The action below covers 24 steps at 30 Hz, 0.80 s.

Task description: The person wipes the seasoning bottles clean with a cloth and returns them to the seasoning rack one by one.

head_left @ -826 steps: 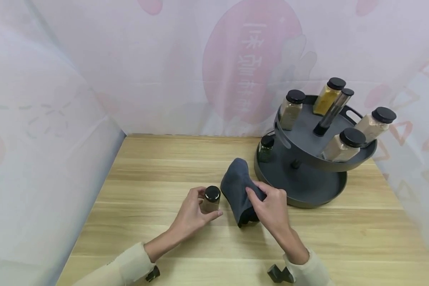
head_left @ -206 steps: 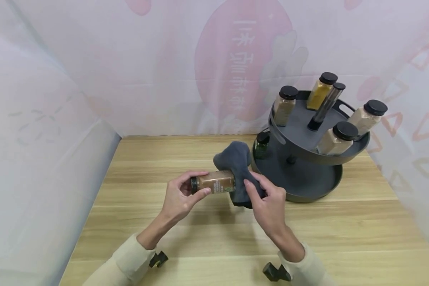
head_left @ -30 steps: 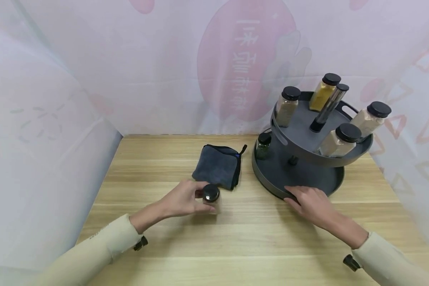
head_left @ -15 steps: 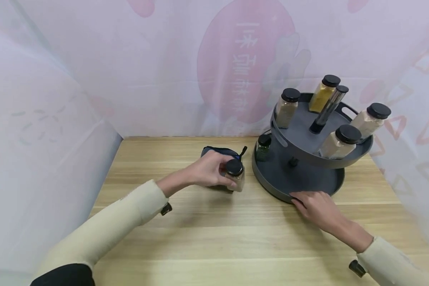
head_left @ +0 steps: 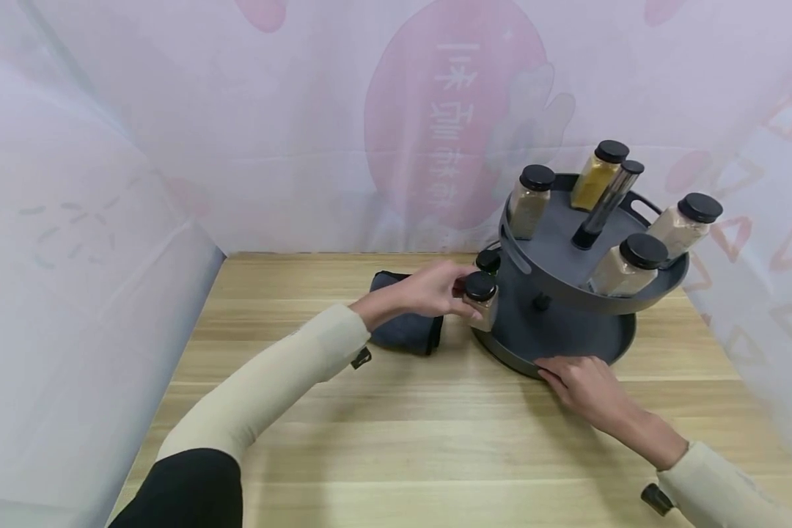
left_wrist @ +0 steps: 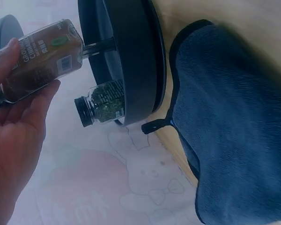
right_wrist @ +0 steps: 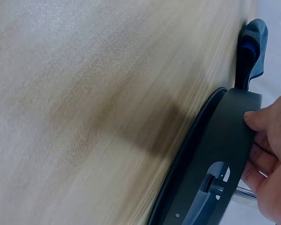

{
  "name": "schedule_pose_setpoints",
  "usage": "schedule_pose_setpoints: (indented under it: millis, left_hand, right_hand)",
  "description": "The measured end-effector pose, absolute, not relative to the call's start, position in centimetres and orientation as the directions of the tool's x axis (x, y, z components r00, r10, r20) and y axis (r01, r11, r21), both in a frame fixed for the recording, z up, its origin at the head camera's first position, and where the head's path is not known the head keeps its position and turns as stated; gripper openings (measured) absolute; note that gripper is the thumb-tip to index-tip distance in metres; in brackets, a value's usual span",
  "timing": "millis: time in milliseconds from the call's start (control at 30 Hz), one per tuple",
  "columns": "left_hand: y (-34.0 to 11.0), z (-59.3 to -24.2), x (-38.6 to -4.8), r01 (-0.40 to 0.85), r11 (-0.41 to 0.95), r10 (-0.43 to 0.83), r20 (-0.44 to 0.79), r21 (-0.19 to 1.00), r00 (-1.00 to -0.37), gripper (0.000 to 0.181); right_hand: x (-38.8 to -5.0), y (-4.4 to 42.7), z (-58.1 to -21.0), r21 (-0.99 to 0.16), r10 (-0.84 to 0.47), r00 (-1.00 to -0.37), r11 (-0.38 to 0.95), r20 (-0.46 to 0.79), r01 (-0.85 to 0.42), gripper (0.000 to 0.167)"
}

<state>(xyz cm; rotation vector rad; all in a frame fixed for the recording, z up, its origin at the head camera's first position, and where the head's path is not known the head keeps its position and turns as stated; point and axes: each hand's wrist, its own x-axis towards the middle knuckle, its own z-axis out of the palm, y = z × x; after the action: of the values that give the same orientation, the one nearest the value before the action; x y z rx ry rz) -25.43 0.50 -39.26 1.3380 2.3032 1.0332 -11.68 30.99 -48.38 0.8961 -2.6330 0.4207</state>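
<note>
My left hand grips a glass spice jar with a black lid over the left edge of the lower tray of a dark grey two-tier turntable. In the left wrist view the jar's brown powder and its printed label show. Just behind it, a green herb jar sits in that tray. My right hand pinches the front rim of the lower tray; the right wrist view shows the thumb on the outer wall and the fingers inside.
On the upper tray stand several black-lidded spice jars around a central metal post. A folded blue-grey cloth lies on the wooden table left of the turntable, under my left forearm. Printed fabric hangs behind.
My left hand has carried the jar from the table up and right, past the cloth, to the lower tray. The cloth was let go earlier. My right hand has stayed at the tray's front rim.
</note>
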Motion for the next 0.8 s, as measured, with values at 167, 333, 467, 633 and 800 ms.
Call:
schedule_pose_setpoints:
  millis: [167, 333, 467, 633, 800]
  left_hand:
    - [2.3, -39.8, -26.4, 0.665, 0.326, 0.861, 0.08, 0.672, -0.503, 0.039]
    - [4.0, -40.7, -27.4, 0.665, 0.304, 0.889, 0.048, 0.682, -0.456, 0.037]
    - [5.2, -41.6, -28.1, 0.648, 0.295, 0.908, 0.006, 0.702, -0.42, 0.041]
    - [5.9, -42.3, -28.4, 0.662, 0.297, 0.922, -0.027, 0.688, -0.385, 0.056]
    - [6.3, -42.4, -28.6, 0.693, 0.309, 0.933, -0.066, 0.652, -0.354, 0.044]
  right_hand:
    - [-11.7, 31.0, -48.5, -0.173, -0.528, -0.749, 0.759, 0.4, -0.627, 0.02]
    - [-11.7, 31.2, -48.6, -0.166, -0.527, -0.737, 0.755, 0.423, -0.635, 0.023]
    - [-11.7, 31.2, -48.6, -0.165, -0.524, -0.736, 0.755, 0.428, -0.634, 0.023]
    - [-11.7, 31.1, -48.6, -0.17, -0.525, -0.736, 0.753, 0.428, -0.636, 0.023]
    - [-11.7, 31.0, -48.7, -0.164, -0.531, -0.724, 0.746, 0.44, -0.646, 0.024]
